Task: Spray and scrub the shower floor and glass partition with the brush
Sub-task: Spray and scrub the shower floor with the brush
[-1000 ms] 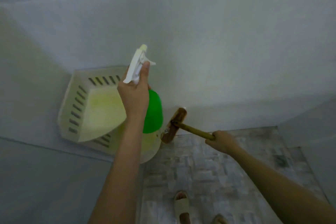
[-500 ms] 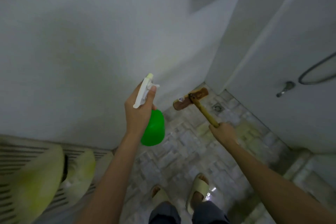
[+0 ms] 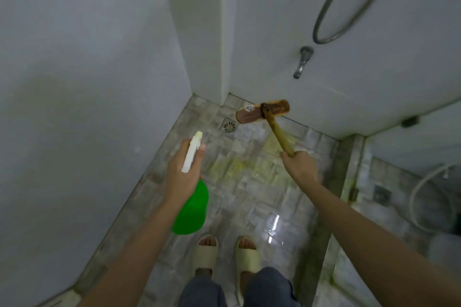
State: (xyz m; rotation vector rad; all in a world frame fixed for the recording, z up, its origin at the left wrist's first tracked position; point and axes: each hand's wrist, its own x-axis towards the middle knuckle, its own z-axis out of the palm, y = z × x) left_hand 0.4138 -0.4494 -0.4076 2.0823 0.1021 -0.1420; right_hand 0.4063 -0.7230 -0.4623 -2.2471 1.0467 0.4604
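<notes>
So my left hand (image 3: pixel 183 172) grips the green spray bottle (image 3: pixel 192 209), nozzle aimed at the yellowish patch on the floor (image 3: pixel 249 197); my right hand (image 3: pixel 299 167) holds the brush (image 3: pixel 263 111) by its handle, head parked at the far wall (image 3: pixel 349 70) (beside the drain (image 3: pixel 229 126)), presumably clear of spray.

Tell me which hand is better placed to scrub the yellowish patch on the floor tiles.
Right, probably. The right hand grips the brush, whose head lies near the wall just beyond the yellowish patch; the left hand is occupied holding the spray bottle.
</notes>
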